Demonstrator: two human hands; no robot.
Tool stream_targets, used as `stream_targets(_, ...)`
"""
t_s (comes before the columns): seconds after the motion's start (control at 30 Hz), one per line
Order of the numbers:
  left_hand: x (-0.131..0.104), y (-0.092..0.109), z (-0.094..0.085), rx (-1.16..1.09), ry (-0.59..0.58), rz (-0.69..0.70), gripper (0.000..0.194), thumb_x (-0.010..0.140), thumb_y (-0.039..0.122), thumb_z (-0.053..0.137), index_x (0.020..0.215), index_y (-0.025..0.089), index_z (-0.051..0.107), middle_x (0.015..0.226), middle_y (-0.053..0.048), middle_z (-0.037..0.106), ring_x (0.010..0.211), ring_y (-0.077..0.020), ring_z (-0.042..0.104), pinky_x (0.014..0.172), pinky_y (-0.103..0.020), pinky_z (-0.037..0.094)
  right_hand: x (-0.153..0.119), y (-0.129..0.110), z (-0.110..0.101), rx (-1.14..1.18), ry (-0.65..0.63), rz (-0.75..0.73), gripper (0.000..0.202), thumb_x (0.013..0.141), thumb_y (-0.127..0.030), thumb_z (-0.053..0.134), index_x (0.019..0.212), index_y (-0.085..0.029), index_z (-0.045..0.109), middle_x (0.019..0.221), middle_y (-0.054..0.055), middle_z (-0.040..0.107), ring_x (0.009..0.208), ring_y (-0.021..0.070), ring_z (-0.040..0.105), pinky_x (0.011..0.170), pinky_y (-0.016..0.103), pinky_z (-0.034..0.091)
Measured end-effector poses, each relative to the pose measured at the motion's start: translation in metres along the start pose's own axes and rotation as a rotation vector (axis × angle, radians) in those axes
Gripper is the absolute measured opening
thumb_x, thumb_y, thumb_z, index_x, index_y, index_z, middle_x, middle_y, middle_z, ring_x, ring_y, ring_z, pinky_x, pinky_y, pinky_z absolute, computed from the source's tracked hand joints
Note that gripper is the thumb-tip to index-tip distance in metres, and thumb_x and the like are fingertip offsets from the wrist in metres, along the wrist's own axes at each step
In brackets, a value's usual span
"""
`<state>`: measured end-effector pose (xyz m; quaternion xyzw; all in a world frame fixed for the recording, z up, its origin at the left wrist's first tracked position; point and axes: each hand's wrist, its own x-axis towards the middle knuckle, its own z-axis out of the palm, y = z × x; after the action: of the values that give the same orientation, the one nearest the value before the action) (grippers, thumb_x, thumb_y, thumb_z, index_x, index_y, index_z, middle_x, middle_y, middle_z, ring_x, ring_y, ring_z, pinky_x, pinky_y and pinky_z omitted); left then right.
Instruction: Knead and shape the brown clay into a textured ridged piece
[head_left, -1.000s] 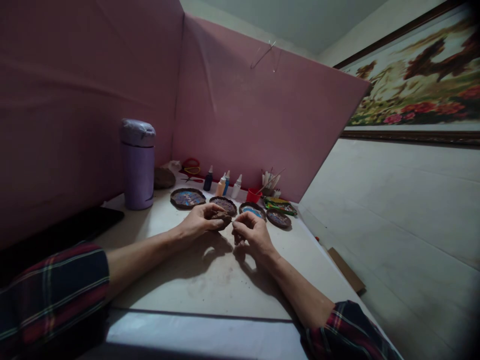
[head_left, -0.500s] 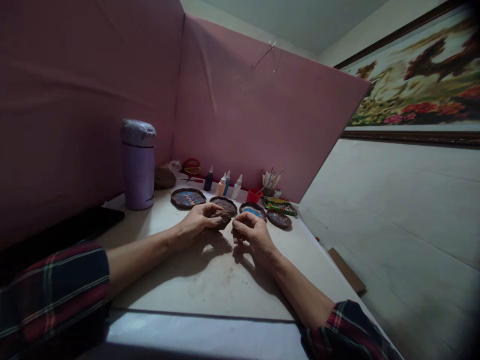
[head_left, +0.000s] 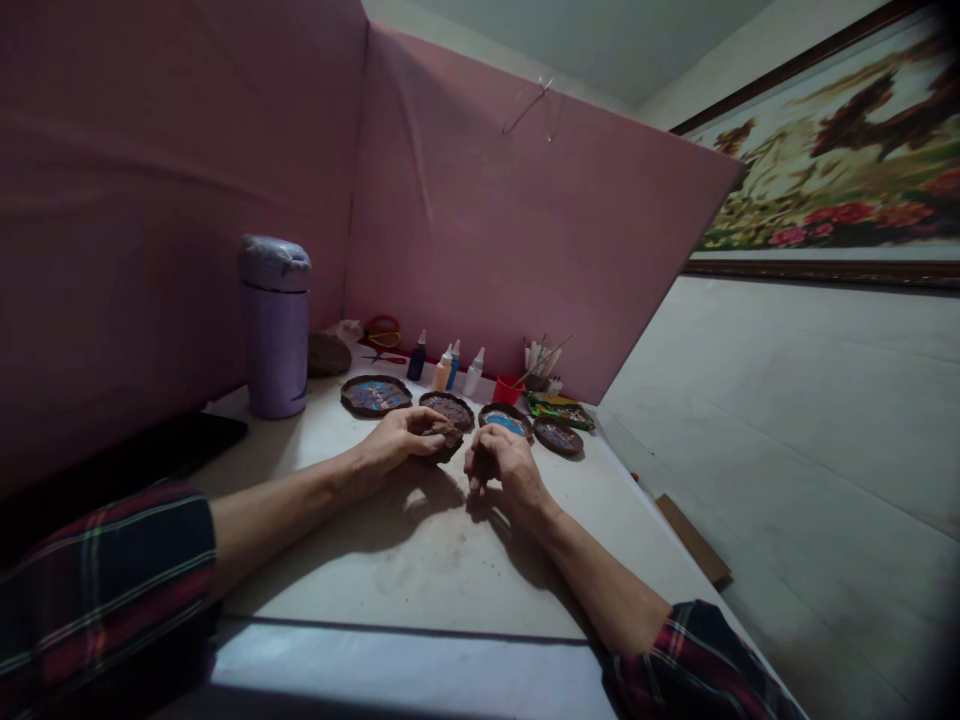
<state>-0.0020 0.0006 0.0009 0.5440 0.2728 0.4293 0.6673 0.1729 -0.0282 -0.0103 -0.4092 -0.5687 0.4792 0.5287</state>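
My left hand [head_left: 391,442] grips a rough brown lump of clay [head_left: 450,441], thumb on top, held a little above the white tabletop [head_left: 420,575]. Just to its right, apart from the lump, my right hand [head_left: 514,472] is closed with its fingers curled inward. Whether a small bit sits between those fingertips is hidden. Behind the hands lie shallow brown dishes: a wide one with blue patches [head_left: 376,396], a plain brown one [head_left: 448,408], one with a bright blue inside [head_left: 506,422] and a smaller dark one [head_left: 558,436].
A purple tumbler [head_left: 276,330] stands at the left, near a brown clay block [head_left: 328,355] and scissors [head_left: 382,331]. Along the pink back panel are several paint bottles [head_left: 442,372], a red cup [head_left: 509,390], a brush holder [head_left: 540,370] and a green packet [head_left: 561,410].
My right hand's fingers have curled in more, and its wrist has turned slightly. My left hand keeps the clay lump in nearly the same place.
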Motion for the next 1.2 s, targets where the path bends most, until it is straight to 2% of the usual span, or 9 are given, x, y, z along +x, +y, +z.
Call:
stream_targets(0.1,0.0011,-0.0024,-0.002,-0.004,-0.018,0.007,0.032,0.063,0.019,0.072,0.092,0.012,0.061,0.084,-0.006,0.065,0.071,-0.0147,0.061,0.064,-0.027,0.046,0.002,0.002,-0.0008,-0.07,0.066,-0.041,0.034,0.081,-0.047,0.052,0.067,-0.017,0.049,0.052,-0.001,0.058,0.033,0.0089,0.051,0.029,0.018,0.037)
stream_targets(0.2,0.0029,-0.0061,-0.0045,-0.026,-0.051,0.01,0.03,0.066,0.02,0.071,0.093,0.012,0.06,0.082,-0.005,0.064,0.072,-0.0151,0.062,0.065,-0.027,0.047,0.0031,0.0044,-0.0021,-0.104,0.166,-0.069,0.034,0.075,-0.048,0.062,0.078,-0.017,0.051,0.058,-0.003,0.058,0.036,0.0079,0.053,0.03,0.016,0.037)
stream_targets(0.3,0.0035,-0.007,-0.0053,-0.024,-0.069,0.022,0.03,0.067,0.023,0.072,0.092,0.013,0.061,0.082,-0.004,0.064,0.071,-0.0143,0.061,0.064,-0.027,0.048,0.0021,0.0066,-0.0016,-0.147,0.079,0.013,0.041,0.073,-0.052,0.063,0.094,-0.018,0.053,0.06,-0.004,0.059,0.034,0.0096,0.054,0.03,0.019,0.041)
stream_targets(0.37,0.0028,-0.0057,-0.0047,-0.002,-0.063,0.019,0.032,0.066,0.023,0.074,0.094,0.013,0.061,0.083,-0.004,0.064,0.068,-0.0134,0.061,0.062,-0.026,0.048,0.0008,0.0074,-0.0002,-0.191,-0.003,0.033,0.043,0.074,-0.052,0.062,0.098,-0.017,0.055,0.057,-0.004,0.058,0.034,0.0096,0.053,0.033,0.021,0.044)
stream_targets(0.5,-0.0001,-0.0022,-0.0025,0.03,-0.076,-0.018,0.037,0.063,0.023,0.076,0.096,0.013,0.062,0.078,-0.003,0.064,0.066,-0.0133,0.06,0.061,-0.026,0.048,-0.0005,0.0062,0.0021,-0.239,-0.002,-0.024,0.039,0.074,-0.049,0.064,0.097,-0.017,0.061,0.06,-0.003,0.058,0.038,0.0079,0.051,0.036,0.02,0.045)
stream_targets(0.7,-0.0013,-0.0011,0.0,0.035,-0.053,-0.003,0.037,0.058,0.02,0.079,0.091,0.011,0.066,0.073,-0.004,0.066,0.065,-0.0122,0.06,0.063,-0.024,0.046,0.0014,0.0044,-0.0003,-0.31,0.052,-0.138,0.028,0.071,-0.042,0.069,0.083,-0.017,0.067,0.064,-0.001,0.058,0.047,0.0074,0.049,0.042,0.02,0.043)
stream_targets(0.97,-0.0008,-0.0006,0.0011,0.005,-0.028,-0.005,0.031,0.054,0.018,0.08,0.082,0.011,0.069,0.07,-0.003,0.067,0.06,-0.0114,0.059,0.06,-0.023,0.044,0.0004,0.0073,-0.0013,-0.317,0.047,-0.189,0.025,0.07,-0.04,0.07,0.08,-0.018,0.066,0.067,-0.001,0.059,0.057,0.0105,0.054,0.05,0.022,0.045)
stream_targets(1.2,-0.0029,0.0024,0.0041,-0.006,-0.007,-0.026,0.026,0.053,0.018,0.08,0.076,0.011,0.069,0.061,-0.002,0.065,0.054,-0.0098,0.056,0.055,-0.021,0.041,0.0003,0.0102,-0.0014,-0.302,0.044,-0.169,0.026,0.069,-0.04,0.071,0.081,-0.018,0.065,0.068,0.0,0.06,0.055,0.0106,0.054,0.047,0.021,0.044)
